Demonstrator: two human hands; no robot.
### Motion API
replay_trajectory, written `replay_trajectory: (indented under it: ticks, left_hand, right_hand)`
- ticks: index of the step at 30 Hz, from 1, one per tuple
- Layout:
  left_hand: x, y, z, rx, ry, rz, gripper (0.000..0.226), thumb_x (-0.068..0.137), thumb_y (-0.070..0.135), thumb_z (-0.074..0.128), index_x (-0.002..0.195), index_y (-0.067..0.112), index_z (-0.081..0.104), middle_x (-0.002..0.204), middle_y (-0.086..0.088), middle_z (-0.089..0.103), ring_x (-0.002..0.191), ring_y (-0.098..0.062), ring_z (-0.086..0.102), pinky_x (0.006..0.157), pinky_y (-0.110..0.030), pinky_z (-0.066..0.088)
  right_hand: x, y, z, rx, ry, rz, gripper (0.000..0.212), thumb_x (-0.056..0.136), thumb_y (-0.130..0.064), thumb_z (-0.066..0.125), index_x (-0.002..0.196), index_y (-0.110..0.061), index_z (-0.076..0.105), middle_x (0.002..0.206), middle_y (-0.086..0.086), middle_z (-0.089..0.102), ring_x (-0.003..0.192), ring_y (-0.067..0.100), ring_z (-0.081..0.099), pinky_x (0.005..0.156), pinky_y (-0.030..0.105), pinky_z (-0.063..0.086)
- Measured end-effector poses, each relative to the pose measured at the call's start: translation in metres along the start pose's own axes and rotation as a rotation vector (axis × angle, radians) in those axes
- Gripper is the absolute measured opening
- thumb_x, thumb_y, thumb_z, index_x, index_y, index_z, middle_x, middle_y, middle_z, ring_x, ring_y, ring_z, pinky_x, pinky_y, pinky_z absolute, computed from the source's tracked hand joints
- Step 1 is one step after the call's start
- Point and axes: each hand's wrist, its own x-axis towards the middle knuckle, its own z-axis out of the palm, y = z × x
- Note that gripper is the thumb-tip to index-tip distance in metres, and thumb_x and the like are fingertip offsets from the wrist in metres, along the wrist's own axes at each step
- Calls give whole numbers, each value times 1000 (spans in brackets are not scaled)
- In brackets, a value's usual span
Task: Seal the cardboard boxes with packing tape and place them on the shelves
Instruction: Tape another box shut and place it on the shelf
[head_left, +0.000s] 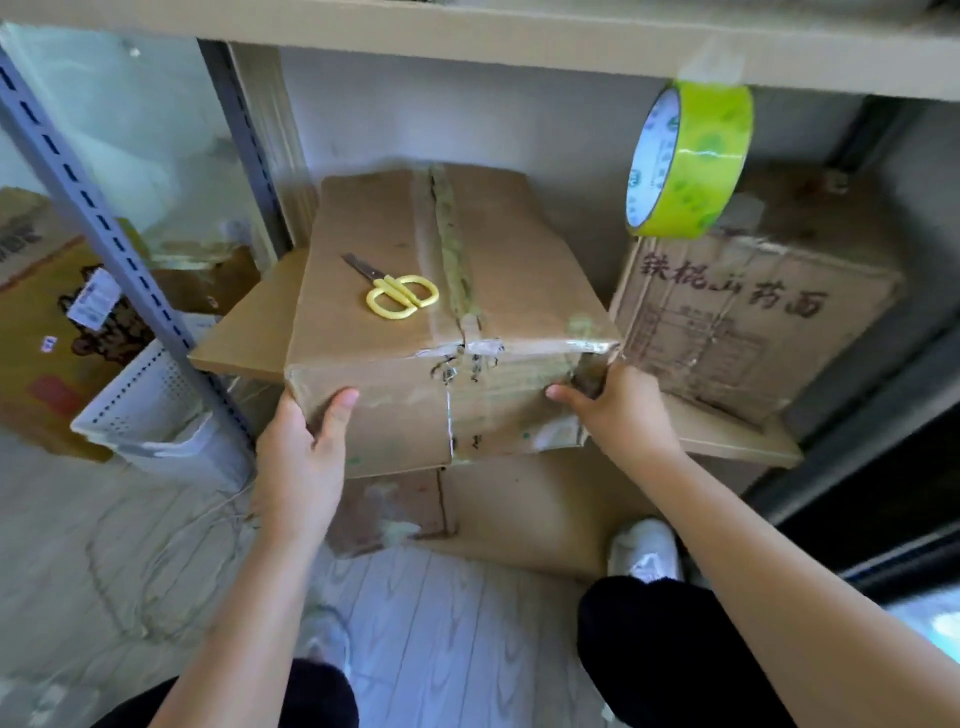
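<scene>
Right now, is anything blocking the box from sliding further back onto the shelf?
Nothing visible blocks the taped box behind; the printed box stands close on its right. Scissors ride loose on top.

1. L hand (301, 457) is gripping the near-left corner of the cardboard box (441, 322): thumb lying on the front face, other fingers going round the left side, out of sight.
2. R hand (618, 410) is gripping the near-right corner: thumb pointing left across the front face, fingers curling round the right edge.
3. Both forearms are reaching fwd and up from the bottom of the view, bare, converging toward the box.
4. Legs in dark trousers are showing below, w/ a white shoe (647, 551) under the R arm.
</scene>
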Motion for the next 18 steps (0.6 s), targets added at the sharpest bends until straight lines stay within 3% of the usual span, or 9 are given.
replay_trajectory:
  ticks: [4, 6, 9, 12, 13, 14, 15, 16, 18]
  left_hand:
    - [-4, 5, 0, -49, -16, -26, 63, 79, 54, 71, 123, 11, 58, 117, 1, 66, 109, -17, 60, 89, -29, 47]
    - [-5, 6, 1, -31, 6, -33, 62, 76, 46, 80, 124, 14, 58, 117, 4, 66, 106, -12, 58, 87, -25, 45]
    - [-6, 8, 9, -12, 91, -14, 58, 77, 42, 80, 120, 9, 60, 118, -4, 68, 107, -21, 61, 80, -25, 41]
    - [-5, 4, 9, -7, 75, -25, 64, 76, 47, 77, 122, 6, 57, 119, -8, 67, 112, -28, 61, 81, -27, 43]
    - [-4, 2, 7, -17, 45, -31, 70, 74, 51, 76, 125, 9, 55, 121, -5, 66, 114, -26, 61, 85, -28, 45]
    - [-3, 0, 3, -35, 11, -31, 77, 72, 54, 75, 133, 13, 51, 125, 0, 64, 118, -22, 59, 90, -28, 46]
    - [-3, 0, -1, -70, -13, -28, 88, 71, 55, 76, 144, 20, 41, 133, 6, 58, 124, -16, 54, 97, -28, 44]
    - [-4, 4, -4, -119, -24, -12, 101, 72, 52, 77, 154, 27, 24, 143, 13, 48, 131, -7, 46, 104, -27, 39]
    - [-6, 12, -6, -167, -28, 75, 111, 80, 43, 77, 157, 39, -3, 156, 25, 20, 141, 6, 24, 114, -25, 25]
  right_hand:
    - [5, 10, -4, -58, -56, -31, 44, 80, -47, 76, 73, -14, 48, 70, -3, 55, 64, 11, 55, 50, 13, 33]
    - [6, 14, -7, -93, -99, -52, 46, 78, -49, 77, 71, -18, 43, 71, -4, 54, 64, 8, 51, 52, 16, 33]
    - [8, 16, 1, -69, -25, -78, 43, 84, -44, 73, 67, -18, 43, 67, 2, 57, 65, 19, 59, 52, 23, 39]
    - [7, 14, 0, -70, -53, -87, 38, 85, -48, 69, 70, -22, 45, 68, -3, 56, 68, 20, 60, 53, 20, 38]
    - [7, 15, -5, -84, -97, -92, 36, 84, -55, 66, 82, -21, 52, 71, -4, 58, 71, 19, 61, 56, 21, 41]
    - [8, 16, -11, -89, -123, -102, 50, 83, -61, 60, 108, -18, 57, 78, -2, 63, 75, 19, 63, 62, 24, 46]
    - [9, 16, -17, -65, -116, -124, 75, 82, -64, 55, 140, -18, 43, 87, 2, 69, 78, 19, 65, 69, 29, 50]
    - [9, 16, -23, -24, -90, -159, 88, 85, -63, 52, 156, -25, 18, 99, 5, 72, 80, 19, 67, 75, 32, 51]
    - [9, 16, -31, 14, -26, -262, 81, 95, -51, 50, 157, -40, -1, 113, 8, 70, 82, 21, 68, 77, 30, 49]
